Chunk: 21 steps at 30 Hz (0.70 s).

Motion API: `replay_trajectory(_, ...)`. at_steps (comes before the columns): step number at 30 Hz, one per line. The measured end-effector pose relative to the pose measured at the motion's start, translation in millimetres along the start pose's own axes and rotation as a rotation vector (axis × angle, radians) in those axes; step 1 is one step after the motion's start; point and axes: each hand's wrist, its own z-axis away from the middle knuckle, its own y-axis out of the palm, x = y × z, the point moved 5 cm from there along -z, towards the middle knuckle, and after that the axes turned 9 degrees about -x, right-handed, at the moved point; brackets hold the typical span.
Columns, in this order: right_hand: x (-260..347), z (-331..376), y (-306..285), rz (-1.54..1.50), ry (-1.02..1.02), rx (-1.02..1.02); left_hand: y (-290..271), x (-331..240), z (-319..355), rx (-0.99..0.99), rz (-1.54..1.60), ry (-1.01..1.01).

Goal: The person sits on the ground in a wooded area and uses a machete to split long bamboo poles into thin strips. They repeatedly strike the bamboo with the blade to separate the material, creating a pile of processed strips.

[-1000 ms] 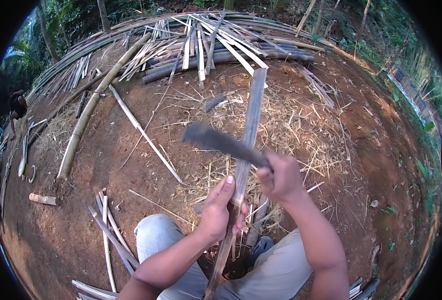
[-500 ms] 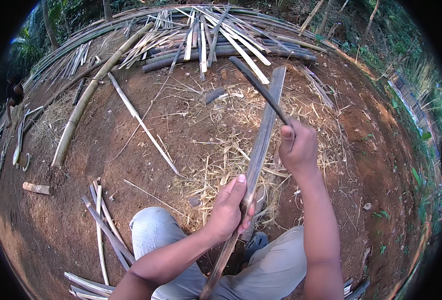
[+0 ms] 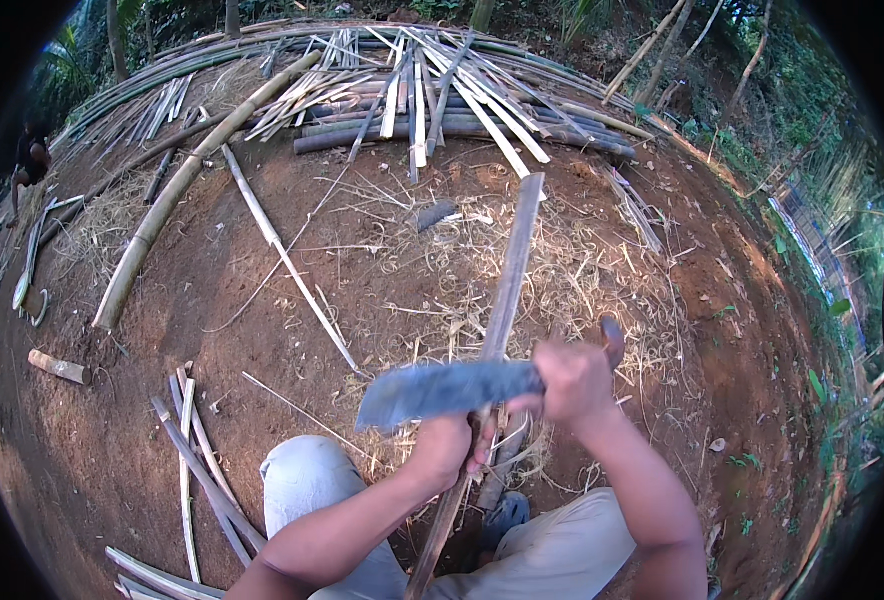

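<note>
My right hand [image 3: 574,385] is closed round the handle of a machete [image 3: 442,392]. Its broad dark blade, slightly blurred, points left and lies across a long bamboo strip [image 3: 512,272]. My left hand [image 3: 444,448] grips the strip just below the blade, which hides part of that hand's upper side. The strip slants from between my knees up and away, its far end raised toward the bamboo pile. Whether the edge touches the strip, I cannot tell.
Curly shavings [image 3: 572,270] litter the brown soil ahead. A bamboo pile [image 3: 442,125] spans the back, and a long pole [image 3: 177,210] lies left. Several split strips [image 3: 202,465] rest beside my left knee, near a short bamboo piece [image 3: 59,366]. Another person [image 3: 32,165] is at far left.
The machete has come down from upright and swung left, now crossing the strip near my left hand. My right hand has moved lower. The strip's far end sits a little lower.
</note>
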Motion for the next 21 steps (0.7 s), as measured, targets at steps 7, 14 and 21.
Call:
replay_trajectory(7, -71, -75, -9, 0.164, 0.409, 0.022, 11, -7, 3, 0.043, 0.082, -0.041)
replay_trajectory(14, -97, -63, 3, 0.139, 0.455, 0.035, 10, 4, -4, -0.003, -0.023, -0.026)
replay_trajectory(21, -132, -27, 16, -0.285, 1.071, -0.020, 14, -4, -8, 0.053, 0.073, -0.007)
